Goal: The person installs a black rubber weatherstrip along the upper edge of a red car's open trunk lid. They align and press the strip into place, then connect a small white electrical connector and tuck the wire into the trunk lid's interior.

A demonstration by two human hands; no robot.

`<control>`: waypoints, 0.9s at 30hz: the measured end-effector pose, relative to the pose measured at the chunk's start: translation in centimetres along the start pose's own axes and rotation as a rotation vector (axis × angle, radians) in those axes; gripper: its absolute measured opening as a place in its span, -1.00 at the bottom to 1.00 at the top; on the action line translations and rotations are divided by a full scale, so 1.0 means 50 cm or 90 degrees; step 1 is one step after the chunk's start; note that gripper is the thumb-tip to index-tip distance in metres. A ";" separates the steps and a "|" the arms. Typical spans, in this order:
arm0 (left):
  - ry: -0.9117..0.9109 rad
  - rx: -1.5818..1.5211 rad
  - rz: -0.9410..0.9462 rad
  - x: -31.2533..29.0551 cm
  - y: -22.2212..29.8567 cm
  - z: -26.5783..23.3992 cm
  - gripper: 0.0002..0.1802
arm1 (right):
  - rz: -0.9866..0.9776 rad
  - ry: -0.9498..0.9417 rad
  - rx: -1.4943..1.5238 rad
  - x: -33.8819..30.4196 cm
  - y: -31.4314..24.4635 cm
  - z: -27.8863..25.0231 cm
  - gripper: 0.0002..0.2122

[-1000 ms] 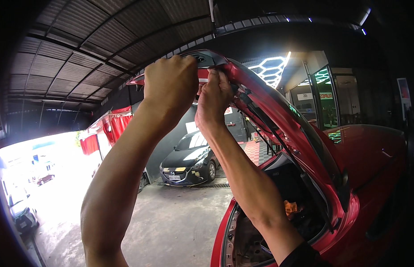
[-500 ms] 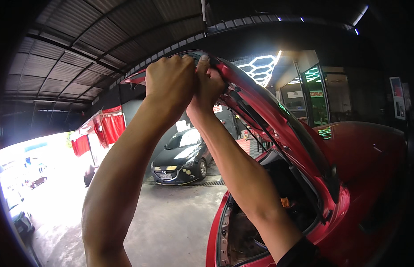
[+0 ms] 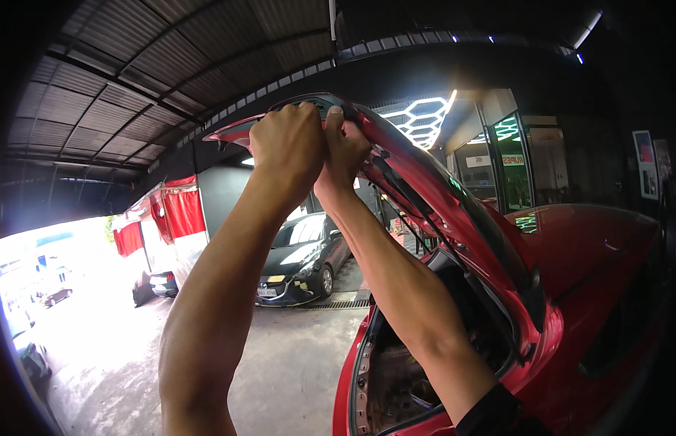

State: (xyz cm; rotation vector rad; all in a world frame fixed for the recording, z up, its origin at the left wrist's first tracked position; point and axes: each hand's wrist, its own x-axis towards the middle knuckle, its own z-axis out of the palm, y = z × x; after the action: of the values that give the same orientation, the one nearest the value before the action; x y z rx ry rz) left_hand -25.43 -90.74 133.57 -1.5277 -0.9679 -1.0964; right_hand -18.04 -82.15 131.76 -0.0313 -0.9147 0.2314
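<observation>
Overhead, the raised red tailgate (image 3: 418, 171) of a car spans the middle of the view. My left hand (image 3: 288, 145) is closed in a fist, knuckles up, at the tailgate's outer edge. Close beside it, my right hand (image 3: 343, 151) grips the same edge, its thumb pointing up and its fingers curled. The left hand's fingertips are hidden behind the hand. Both forearms reach up from the lower edge, the right one crossing in front of the open trunk (image 3: 396, 370). Inside the trunk a small item is partly hidden.
A dark car (image 3: 298, 258) is parked ahead, beside a floor drain grate (image 3: 338, 304). Red curtains (image 3: 184, 214) hang at the left, near the bright open entrance. The red car's body (image 3: 585, 247) fills the right side, with a glass-fronted room (image 3: 512, 152) behind it.
Both hands and the tailgate edge have come down slightly, and my left forearm has shifted right. The grip looks the same.
</observation>
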 end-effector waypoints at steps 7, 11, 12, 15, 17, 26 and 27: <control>0.027 -0.013 0.025 0.000 -0.021 0.008 -0.79 | -0.037 -0.008 -0.046 0.013 0.022 -0.009 -0.54; 0.025 -0.022 0.039 0.000 -0.056 0.018 -0.78 | -0.010 -0.020 0.015 0.003 0.009 0.000 -0.53; 0.017 -0.024 0.030 -0.001 -0.061 0.024 -0.77 | 0.016 -0.025 0.019 -0.009 -0.006 0.000 -0.53; 0.073 -0.077 0.033 -0.006 -0.074 0.045 -0.80 | -0.002 -0.027 0.012 -0.010 -0.008 0.003 -0.52; 0.072 -0.121 -0.012 -0.014 -0.086 0.052 -0.79 | -0.004 -0.028 0.012 -0.009 -0.002 -0.003 -0.52; 0.095 -0.086 -0.017 -0.054 -0.130 0.033 -0.73 | 0.007 -0.052 0.028 -0.022 -0.016 -0.003 -0.52; 0.108 -0.088 0.015 -0.044 -0.127 0.033 -0.75 | 0.007 -0.048 0.024 -0.022 -0.018 -0.005 -0.52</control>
State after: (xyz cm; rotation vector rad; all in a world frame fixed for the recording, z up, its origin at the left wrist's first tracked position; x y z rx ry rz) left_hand -31.73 -88.01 132.92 -1.5238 -0.7694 -1.2763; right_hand -18.32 -83.26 130.86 0.0077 -0.9854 0.2612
